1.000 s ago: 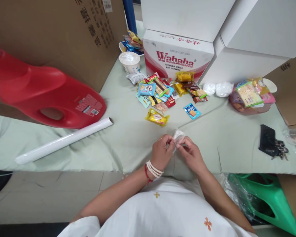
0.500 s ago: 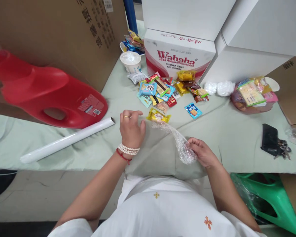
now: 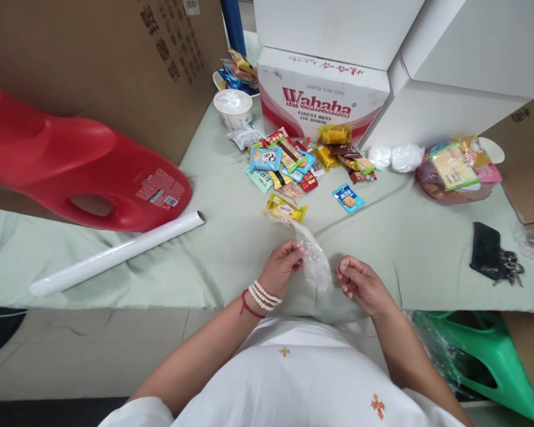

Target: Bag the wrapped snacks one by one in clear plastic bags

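while half a second ago the left hand [image 3: 285, 264] lay spread on the cloth up by the yellow packet [image 3: 285, 209], it has now come back toward the body and pinches the clear plastic bag [image 3: 314, 261] between thumb and fingertips. the right hand [image 3: 360, 284], which then held the bunched end low and to the right, now sits just beside the bag's lower edge with its fingers curled; i cannot tell whether it grips the film or only touches it. the bag itself has gone from a long stretched strip to a looser, upright crumple between the two hands, its far tip reaching to the yellow packet. so it reads as gathered in again, held mainly from the left.

the hands work close to the near edge of the tabletop [image 3: 204, 261], where the pale green cloth folds over the front. open cloth lies on both sides of them. the white roll [image 3: 115, 254] and the red jug [image 3: 84, 172] are well apart to the left, the black wallet with keys [image 3: 487, 252] well apart to the right near that edge. ahead, the pile of snack packets [image 3: 293, 160] and a lone blue packet [image 3: 346, 198] lie before the printed carton [image 3: 323, 101], which closes off the back.
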Motion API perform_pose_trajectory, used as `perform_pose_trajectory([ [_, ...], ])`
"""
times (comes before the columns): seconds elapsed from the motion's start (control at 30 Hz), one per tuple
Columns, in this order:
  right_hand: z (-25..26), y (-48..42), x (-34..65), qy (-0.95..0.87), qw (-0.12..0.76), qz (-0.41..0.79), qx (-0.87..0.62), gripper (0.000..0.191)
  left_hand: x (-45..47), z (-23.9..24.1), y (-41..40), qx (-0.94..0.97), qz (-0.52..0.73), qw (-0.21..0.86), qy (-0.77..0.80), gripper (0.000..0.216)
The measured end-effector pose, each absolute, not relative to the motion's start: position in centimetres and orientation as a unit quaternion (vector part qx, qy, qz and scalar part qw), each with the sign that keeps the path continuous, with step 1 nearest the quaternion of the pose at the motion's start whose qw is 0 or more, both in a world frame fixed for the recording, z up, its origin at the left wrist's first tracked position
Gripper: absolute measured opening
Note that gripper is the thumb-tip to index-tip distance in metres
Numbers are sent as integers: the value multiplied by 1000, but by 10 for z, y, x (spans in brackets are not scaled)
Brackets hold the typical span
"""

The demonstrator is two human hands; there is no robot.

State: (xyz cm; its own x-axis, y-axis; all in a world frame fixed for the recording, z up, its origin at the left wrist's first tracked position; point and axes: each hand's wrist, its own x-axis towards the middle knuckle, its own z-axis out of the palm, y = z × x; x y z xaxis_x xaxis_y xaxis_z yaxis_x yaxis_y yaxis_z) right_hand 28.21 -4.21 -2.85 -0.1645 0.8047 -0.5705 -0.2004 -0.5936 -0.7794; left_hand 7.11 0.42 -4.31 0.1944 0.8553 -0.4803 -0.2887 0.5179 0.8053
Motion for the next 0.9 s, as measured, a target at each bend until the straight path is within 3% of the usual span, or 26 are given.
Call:
perform_pose_trajectory([
  [0.2,-38,-36,277,-306,403,664,-550,41,65,-33,-7,245,360,781,447,44],
  [0.37,-38,-19,249,-304,392,702,-511,39,74,-31,-13,335,337,752,456,45],
  [0.9,-28,-18,255,-237,462,678,-520,44,63,-37,-5,254,437,723,471,45],
])
